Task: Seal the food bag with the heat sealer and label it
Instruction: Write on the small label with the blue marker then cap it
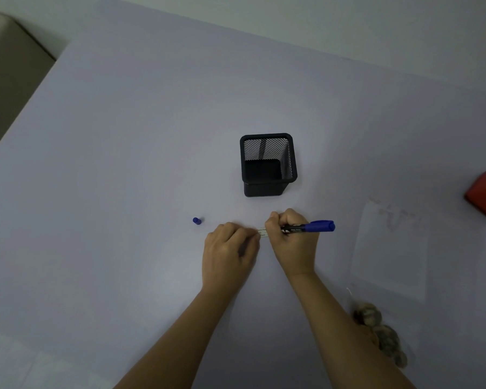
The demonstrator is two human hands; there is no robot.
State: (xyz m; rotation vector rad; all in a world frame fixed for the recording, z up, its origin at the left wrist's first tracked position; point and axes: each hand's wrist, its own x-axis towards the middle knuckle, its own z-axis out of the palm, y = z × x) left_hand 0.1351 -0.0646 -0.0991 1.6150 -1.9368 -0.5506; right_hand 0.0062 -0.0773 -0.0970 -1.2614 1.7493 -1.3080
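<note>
So the right hand (291,240) has its grip wrapped round a black-and-blue marker pen (309,227), the left hand (230,248) is pinching a small white paper label (262,231) on the pale bench (124,164), with a little blue cap (197,220) nearby.

Print shows on the marker (306,227) barrel and the small label (263,232), both too small to read

The bench (124,164) looks smooth and matt. The holder (267,164) is black wire mesh with a solid matt rim. Below it, the marker (307,227) and cap (197,220) look like blue plastic, and the label (263,231) looks papery. Right of the holder lies a clear, filmy bag (390,262).
</note>
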